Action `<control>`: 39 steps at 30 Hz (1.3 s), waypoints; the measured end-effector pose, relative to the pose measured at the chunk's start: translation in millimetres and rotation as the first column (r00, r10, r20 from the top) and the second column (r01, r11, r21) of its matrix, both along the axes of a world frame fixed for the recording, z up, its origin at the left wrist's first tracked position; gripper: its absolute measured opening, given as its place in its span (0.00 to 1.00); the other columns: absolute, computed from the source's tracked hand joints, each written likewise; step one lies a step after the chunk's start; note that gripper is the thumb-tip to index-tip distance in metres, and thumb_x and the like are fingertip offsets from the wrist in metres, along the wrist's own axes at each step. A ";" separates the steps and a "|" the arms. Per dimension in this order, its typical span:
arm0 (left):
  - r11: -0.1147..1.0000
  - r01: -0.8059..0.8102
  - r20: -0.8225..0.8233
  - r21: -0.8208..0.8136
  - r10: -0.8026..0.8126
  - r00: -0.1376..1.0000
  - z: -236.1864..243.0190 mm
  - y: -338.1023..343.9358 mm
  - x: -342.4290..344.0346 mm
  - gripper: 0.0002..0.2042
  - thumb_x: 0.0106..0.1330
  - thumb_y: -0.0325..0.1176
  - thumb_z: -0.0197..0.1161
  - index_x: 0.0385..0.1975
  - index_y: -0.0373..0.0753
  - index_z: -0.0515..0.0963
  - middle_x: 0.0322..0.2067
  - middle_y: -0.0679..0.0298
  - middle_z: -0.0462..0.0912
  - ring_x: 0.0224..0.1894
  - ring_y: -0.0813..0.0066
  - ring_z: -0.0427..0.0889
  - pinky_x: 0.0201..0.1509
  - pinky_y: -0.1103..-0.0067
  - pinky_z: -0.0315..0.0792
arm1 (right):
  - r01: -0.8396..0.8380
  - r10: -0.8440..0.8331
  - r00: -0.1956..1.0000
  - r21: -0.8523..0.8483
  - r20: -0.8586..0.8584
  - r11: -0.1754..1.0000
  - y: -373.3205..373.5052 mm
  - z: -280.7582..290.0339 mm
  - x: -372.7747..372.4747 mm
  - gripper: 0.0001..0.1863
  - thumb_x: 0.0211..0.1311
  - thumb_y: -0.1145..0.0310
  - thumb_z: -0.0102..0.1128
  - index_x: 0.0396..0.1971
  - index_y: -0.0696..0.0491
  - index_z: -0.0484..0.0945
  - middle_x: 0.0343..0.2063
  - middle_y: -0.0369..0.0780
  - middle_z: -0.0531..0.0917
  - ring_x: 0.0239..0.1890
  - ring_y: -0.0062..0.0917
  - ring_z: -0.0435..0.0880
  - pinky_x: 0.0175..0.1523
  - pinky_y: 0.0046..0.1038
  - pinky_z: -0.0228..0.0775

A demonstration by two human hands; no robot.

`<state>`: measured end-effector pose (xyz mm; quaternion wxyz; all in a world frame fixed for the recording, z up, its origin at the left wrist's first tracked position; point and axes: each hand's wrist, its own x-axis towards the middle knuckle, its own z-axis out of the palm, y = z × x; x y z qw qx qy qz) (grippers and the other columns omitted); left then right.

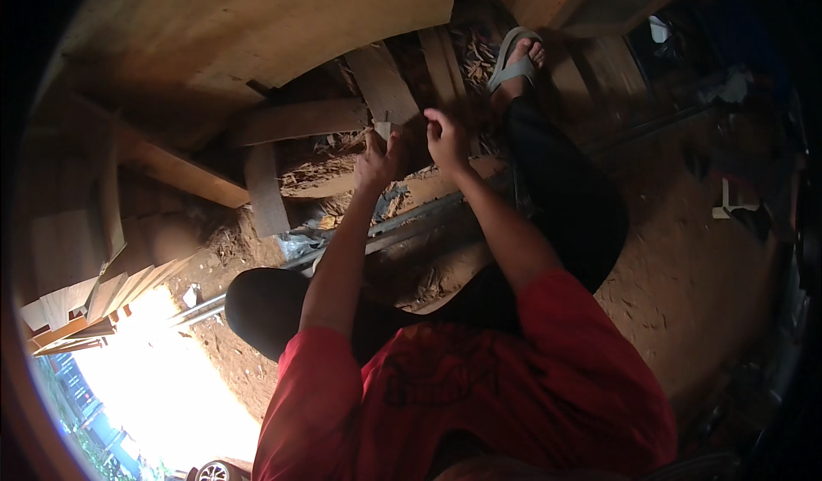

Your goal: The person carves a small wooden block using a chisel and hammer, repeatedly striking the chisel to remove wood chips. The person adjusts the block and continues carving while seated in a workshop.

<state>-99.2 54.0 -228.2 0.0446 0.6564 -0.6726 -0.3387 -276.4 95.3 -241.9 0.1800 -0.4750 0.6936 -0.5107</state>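
My left hand (pixel 378 161) reaches up among dark wooden boards, its fingers closed round the lower part of a small pale wooden block (pixel 384 128); thin nail-like bits show near the block. Just to the right, my right hand (pixel 446 143) has its fingers curled, their tips raised near the edge of a wide board (pixel 376 79); what they hold, if anything, is too small to make out. A narrower board (pixel 291 121) runs leftward from near the block. Wood shavings (pixel 321 169) lie in the gaps below the boards.
A large plywood panel (pixel 257 10) spans the top. Leaning boards (pixel 68 241) stand at left by a bright opening. Metal rails (pixel 199 307) lie across the dirt floor (pixel 676 293). My sandalled foot (pixel 519 62) rests beyond my right hand. Small scraps (pixel 736 203) lie at right.
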 end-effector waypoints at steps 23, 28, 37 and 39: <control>0.979 -0.198 -0.401 0.047 0.200 0.894 -19.2 12.7 20.3 0.48 0.64 0.70 0.65 0.78 0.51 0.56 0.57 0.33 0.81 0.58 0.33 0.83 0.56 0.53 0.81 | 0.271 -0.147 0.958 0.619 -0.245 0.737 288.5 -46.5 -144.6 0.21 0.79 0.61 0.56 0.62 0.58 0.77 0.57 0.47 0.83 0.57 0.36 0.83 0.67 0.39 0.73; 0.992 -0.103 -0.375 0.071 0.122 0.919 -19.0 12.9 12.7 0.54 0.64 0.73 0.63 0.80 0.44 0.50 0.61 0.28 0.76 0.63 0.30 0.78 0.64 0.53 0.75 | 0.204 -0.092 0.970 0.556 -0.223 0.805 251.8 -14.6 -100.7 0.21 0.78 0.62 0.56 0.63 0.58 0.77 0.60 0.49 0.81 0.60 0.40 0.82 0.68 0.42 0.71; 0.999 0.006 -0.380 0.049 0.013 0.925 -29.4 9.9 -6.9 0.50 0.69 0.75 0.53 0.81 0.46 0.48 0.64 0.29 0.73 0.66 0.28 0.75 0.70 0.54 0.70 | 0.151 -0.166 0.985 0.637 -0.036 0.756 297.3 16.4 -139.3 0.23 0.74 0.61 0.60 0.63 0.58 0.77 0.65 0.52 0.79 0.63 0.47 0.80 0.71 0.44 0.69; 0.994 0.024 -0.391 0.103 0.018 0.920 -30.0 10.0 -10.0 0.48 0.70 0.75 0.49 0.80 0.47 0.49 0.65 0.31 0.73 0.65 0.28 0.75 0.69 0.54 0.70 | 0.006 -0.023 0.999 0.565 0.024 0.825 322.8 47.5 -159.7 0.24 0.70 0.59 0.65 0.61 0.55 0.80 0.62 0.51 0.81 0.60 0.44 0.82 0.67 0.42 0.72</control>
